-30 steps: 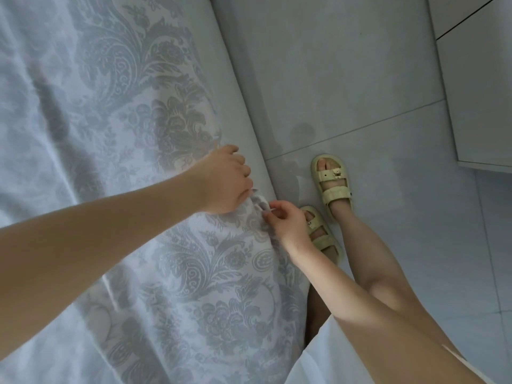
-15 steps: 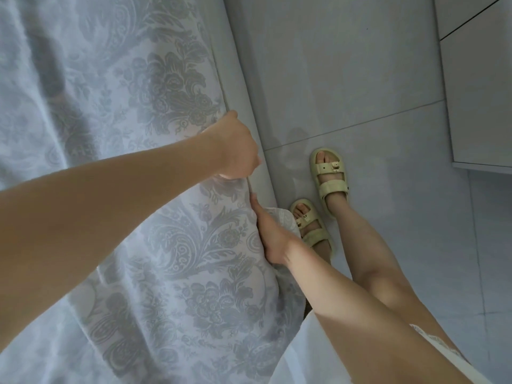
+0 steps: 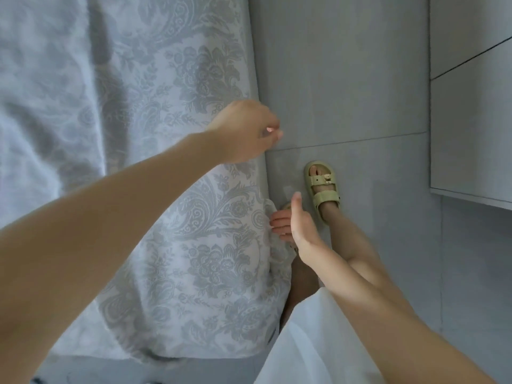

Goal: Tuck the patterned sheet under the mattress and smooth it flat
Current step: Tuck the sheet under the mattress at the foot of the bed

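Patterned sheet (image 3: 166, 162): pale, with a grey floral and paisley print, spread over the bed that fills the left half of the view. Soft creases run down its far-left part. Its right edge hangs down along the bed's side, and a loose fold bunches near the lower middle of that edge.

Mattress: hidden under the sheet; I can only make out its edge line where the cloth drops toward the floor.

Left hand (image 3: 243, 133): reaches from the near left across the bed to the right edge, knuckles up, fingers curled in loosely. It sits at the sheet's edge, but I cannot tell whether any cloth is pinched in it.

Right hand (image 3: 295, 224): lower down beside the bed's edge, palm turned toward the bed, thumb pointing to the far side. Its fingers (image 3: 279, 223) are spread flat and touch the bunched fold, pressing rather than clasping it.

Floor (image 3: 360, 79): grey tiles to the right of the bed, with a thin joint line across.

Sandal (image 3: 321, 189): pale yellow-green, on the foot standing just right of the bed; a second one is mostly hidden behind the right hand.

White garment (image 3: 304, 342): near, lower middle.

Cabinet (image 3: 471, 106): pale fronts, far right.
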The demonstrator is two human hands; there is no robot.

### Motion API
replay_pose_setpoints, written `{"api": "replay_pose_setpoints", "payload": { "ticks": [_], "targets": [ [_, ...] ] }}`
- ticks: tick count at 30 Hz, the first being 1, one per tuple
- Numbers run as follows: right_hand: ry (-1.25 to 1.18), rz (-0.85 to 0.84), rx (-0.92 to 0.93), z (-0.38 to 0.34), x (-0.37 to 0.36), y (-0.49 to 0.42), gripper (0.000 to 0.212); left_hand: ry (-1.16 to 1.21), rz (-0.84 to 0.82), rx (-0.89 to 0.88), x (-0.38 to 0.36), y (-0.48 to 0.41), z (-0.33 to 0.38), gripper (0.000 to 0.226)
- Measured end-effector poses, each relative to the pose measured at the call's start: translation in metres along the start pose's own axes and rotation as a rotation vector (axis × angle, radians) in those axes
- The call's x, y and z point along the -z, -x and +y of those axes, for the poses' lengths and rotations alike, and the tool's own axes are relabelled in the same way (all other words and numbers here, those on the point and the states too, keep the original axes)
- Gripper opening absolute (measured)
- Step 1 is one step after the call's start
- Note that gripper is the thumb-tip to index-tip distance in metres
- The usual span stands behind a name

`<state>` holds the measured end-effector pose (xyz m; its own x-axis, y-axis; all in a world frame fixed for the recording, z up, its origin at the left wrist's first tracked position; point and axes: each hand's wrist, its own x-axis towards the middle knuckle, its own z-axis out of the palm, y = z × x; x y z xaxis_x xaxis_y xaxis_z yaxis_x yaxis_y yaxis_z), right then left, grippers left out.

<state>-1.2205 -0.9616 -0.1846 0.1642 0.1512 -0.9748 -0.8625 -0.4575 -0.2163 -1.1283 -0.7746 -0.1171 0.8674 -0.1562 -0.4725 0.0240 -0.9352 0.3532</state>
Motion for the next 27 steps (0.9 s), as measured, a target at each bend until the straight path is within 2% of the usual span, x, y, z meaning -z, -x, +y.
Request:
{"api": "replay_pose_setpoints", "payload": {
  "ticks": [1,3,8,12,17,22,24,25,27],
  "targets": [
    [0.077,0.057,0.085,-0.009,0.006,0.011,0.070,0.054,0.066,0.024,0.006,0.015,-0.001,0.034],
    [0.189,0.070,0.215,-0.029,0.014,0.032,0.051,0.155,0.202,0.081,0.011,0.049,-0.004,0.032],
    [0.500,-0.091,0.375,-0.079,-0.004,0.076,0.018,0.328,0.441,0.347,0.002,0.139,-0.007,0.031],
    [0.779,-0.221,0.488,-0.100,-0.038,0.103,0.012,0.455,0.609,0.703,-0.022,0.210,0.003,0.021],
    [1.204,-0.447,0.581,-0.099,-0.091,0.129,0.013,0.745,0.816,1.282,-0.075,0.279,0.047,0.027],
    [1.674,-0.663,0.686,-0.056,-0.128,0.140,0.009,1.241,1.141,1.847,-0.147,0.307,0.122,0.026],
    [1.841,-0.754,0.717,-0.035,-0.137,0.141,0.008,1.425,1.269,2.018,-0.179,0.306,0.153,0.024],
    [1.932,-0.800,0.728,-0.020,-0.142,0.142,0.008,1.495,1.284,2.111,-0.196,0.307,0.171,0.024],
    [2.099,-0.878,0.769,0.010,-0.150,0.142,0.010,1.613,1.202,2.258,-0.226,0.304,0.204,0.026]
  ]
}}
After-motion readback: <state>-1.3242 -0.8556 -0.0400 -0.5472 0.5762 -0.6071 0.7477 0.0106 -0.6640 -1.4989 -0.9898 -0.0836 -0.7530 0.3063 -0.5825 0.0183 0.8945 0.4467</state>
